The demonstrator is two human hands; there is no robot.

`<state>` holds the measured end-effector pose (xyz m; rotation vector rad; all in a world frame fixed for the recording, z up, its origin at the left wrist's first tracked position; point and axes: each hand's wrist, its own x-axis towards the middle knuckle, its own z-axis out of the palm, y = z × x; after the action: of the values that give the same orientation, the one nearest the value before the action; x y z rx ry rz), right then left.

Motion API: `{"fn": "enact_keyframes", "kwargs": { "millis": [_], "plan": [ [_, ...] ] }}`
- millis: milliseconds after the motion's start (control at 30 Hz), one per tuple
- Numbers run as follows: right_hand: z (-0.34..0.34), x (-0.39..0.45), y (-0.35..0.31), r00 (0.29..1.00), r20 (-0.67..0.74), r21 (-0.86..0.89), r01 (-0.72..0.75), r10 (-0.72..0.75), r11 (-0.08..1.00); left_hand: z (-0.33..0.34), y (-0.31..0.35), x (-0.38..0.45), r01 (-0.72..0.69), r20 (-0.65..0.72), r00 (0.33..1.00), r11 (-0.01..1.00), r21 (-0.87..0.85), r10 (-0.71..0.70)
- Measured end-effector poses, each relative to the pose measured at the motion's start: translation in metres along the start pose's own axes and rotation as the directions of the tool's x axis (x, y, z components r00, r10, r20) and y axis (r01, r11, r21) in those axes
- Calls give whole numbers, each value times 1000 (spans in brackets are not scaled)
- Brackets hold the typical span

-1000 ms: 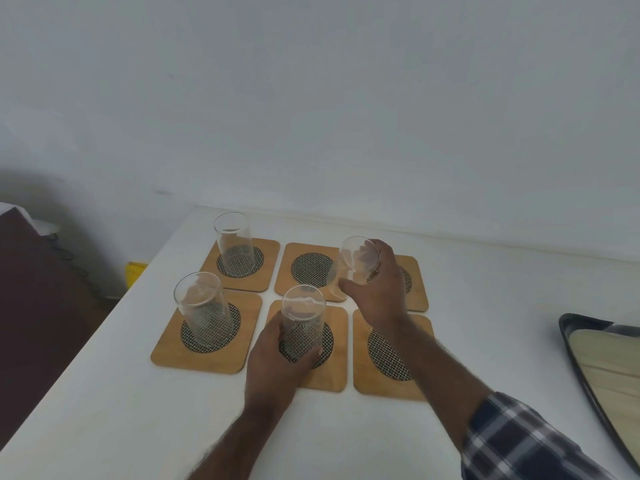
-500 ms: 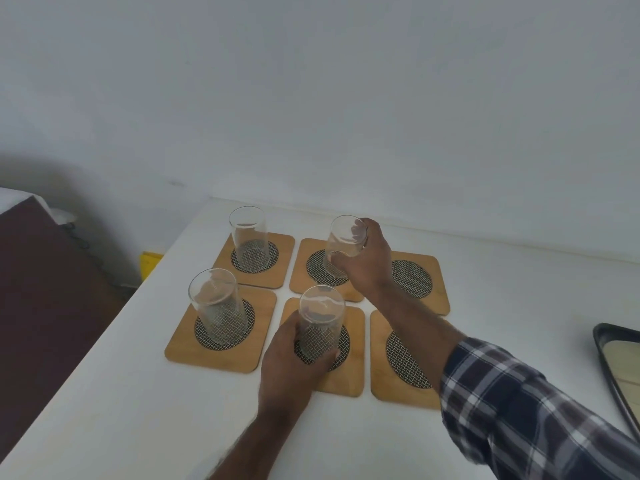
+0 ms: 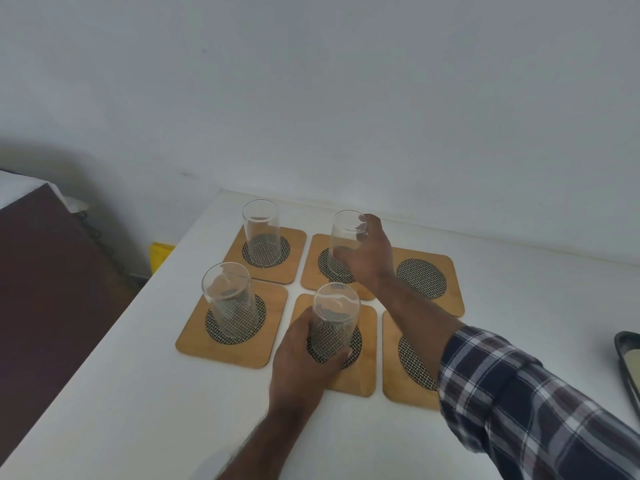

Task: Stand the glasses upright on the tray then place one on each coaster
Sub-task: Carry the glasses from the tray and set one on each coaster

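Several square wooden coasters with dark woven centres lie in a grid on the white table. Clear glasses stand upright on the far-left coaster and the near-left coaster. My left hand grips a glass standing on the near-middle coaster. My right hand holds another glass upright on the far-middle coaster. The far-right coaster and near-right coaster carry no glass. A corner of the dark tray shows at the right edge.
A white wall runs behind the table. The table's left edge drops beside a dark brown surface with a yellow object on the floor near it. My plaid sleeve crosses the near-right coaster.
My right hand carried its glass leftward from the far-right coaster and set it down on the far-middle coaster. My left hand stayed on its glass. The view shifted left, so less tray shows.
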<state>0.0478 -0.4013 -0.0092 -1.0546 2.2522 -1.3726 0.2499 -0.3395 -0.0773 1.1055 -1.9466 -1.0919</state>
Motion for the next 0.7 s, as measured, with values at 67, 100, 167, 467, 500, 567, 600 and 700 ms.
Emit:
{"fn": "enact_keyframes", "kwargs": {
  "millis": [67, 100, 167, 467, 500, 567, 600, 700],
  "plan": [
    [1, 3, -1, 1000, 19, -9, -10, 10, 1000, 0, -1, 0, 12, 2, 1000, 1000, -3, -12],
    [1, 3, -1, 999, 28, -12, -18, 18, 1000, 1, -2, 0, 13, 2, 1000, 1000, -3, -13],
    [-1, 2, 1, 998, 50, -12, -44, 45, 999, 1, -1, 0, 12, 4, 1000, 1000, -4, -12],
    [-35, -47, 16, 997, 46, -41, -58, 60, 997, 1, 1, 0, 10, 2, 1000, 1000, -8, -10],
    [-41, -56, 18, 999, 28, -45, -45, 47, 998, 0, 2, 0, 10, 1, 1000, 1000, -11, -10],
    [-53, -75, 23, 999, -7, -48, -38, 38, 998, 0, 4, 0, 14, 4, 1000, 1000, -11, -13],
    [-59, -84, 26, 999, -22, -45, -46, 45, 998, 0, 6, -1, 15, 6, 1000, 1000, -12, -15],
    [-81, -110, 32, 995, -61, -20, -80, 79, 997, -2, 11, -2, 18, 9, 1000, 1000, -14, -18]
  ]
}}
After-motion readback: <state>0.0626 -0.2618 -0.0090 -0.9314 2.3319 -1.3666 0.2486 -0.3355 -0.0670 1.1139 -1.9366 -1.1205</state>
